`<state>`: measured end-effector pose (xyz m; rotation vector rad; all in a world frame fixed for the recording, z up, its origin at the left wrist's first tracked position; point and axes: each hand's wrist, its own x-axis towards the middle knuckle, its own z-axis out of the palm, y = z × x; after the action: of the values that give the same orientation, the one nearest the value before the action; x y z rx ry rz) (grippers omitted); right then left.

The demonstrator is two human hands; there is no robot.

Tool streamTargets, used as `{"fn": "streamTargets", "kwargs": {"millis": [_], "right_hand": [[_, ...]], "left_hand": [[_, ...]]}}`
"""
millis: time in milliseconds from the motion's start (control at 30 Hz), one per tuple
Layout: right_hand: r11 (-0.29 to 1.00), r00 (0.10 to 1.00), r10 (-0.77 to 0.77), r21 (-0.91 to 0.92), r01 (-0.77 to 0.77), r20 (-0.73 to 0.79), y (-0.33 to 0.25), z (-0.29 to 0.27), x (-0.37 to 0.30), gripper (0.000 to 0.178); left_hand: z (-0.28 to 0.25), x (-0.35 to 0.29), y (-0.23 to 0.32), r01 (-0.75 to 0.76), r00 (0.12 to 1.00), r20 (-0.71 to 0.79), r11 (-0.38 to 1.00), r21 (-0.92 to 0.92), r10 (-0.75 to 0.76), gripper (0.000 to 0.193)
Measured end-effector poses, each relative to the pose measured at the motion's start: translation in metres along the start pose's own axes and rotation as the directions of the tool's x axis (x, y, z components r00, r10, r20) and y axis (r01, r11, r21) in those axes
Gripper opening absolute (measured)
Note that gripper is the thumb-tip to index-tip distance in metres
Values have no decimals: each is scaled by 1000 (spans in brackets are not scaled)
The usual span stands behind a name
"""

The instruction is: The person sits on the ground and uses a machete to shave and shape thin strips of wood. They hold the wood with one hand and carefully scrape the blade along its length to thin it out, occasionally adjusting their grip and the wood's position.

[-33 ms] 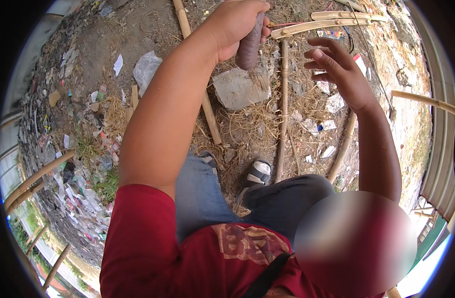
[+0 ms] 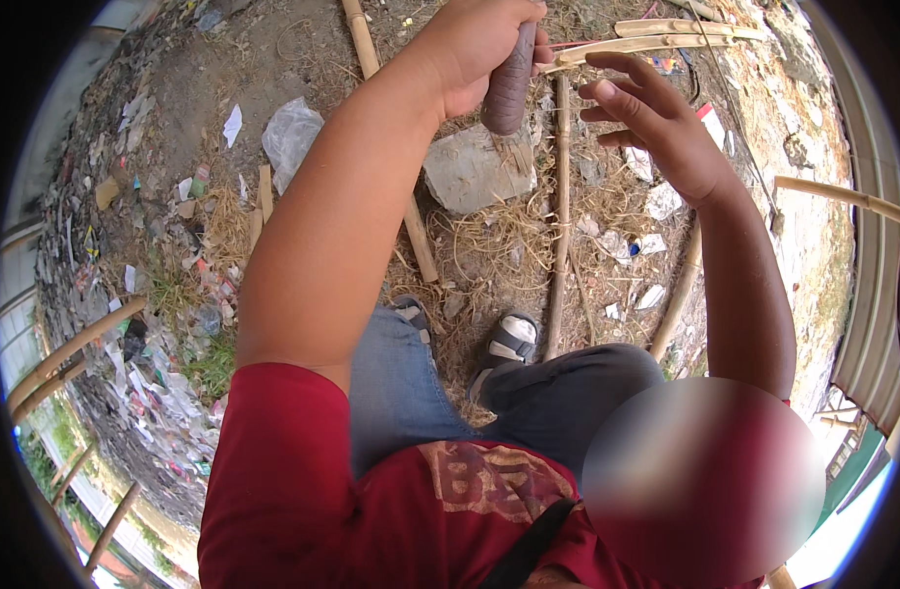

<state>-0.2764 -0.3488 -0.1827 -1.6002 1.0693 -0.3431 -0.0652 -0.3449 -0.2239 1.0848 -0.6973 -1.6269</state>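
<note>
Gripping a brown handle in the left hand, with its lower end showing in front of a grey stone on the ground. Holding the right hand open and slightly curled, apart from the handle, to its right.

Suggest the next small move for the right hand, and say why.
Probably bring the right hand onto the nearer split bamboo strip to steady it: that hand looks empty and open, close to the strip in this view, while the left hand grips a brown handle. Whether the right hand touches the strip is hard to tell.
</note>
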Motion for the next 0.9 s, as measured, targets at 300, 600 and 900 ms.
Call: {"fn": "streamTargets", "kwargs": {"millis": [300, 600, 900], "right_hand": [[999, 966, -35, 4, 37, -256, -6, 69, -11, 58], [995, 783, -55, -95, -6, -620, -40, 41, -118, 44], [977, 624, -186, -74, 201, -759, -133, 17, -258, 46]], "left_hand": [[55, -70, -8, 52, 996, -74, 999, 10, -52, 29], [-14, -193, -10, -146, 942, -246, 937, 316, 230, 59], [-94, -198, -67, -196, 767, -502, 891, 409, 399, 36]]}}
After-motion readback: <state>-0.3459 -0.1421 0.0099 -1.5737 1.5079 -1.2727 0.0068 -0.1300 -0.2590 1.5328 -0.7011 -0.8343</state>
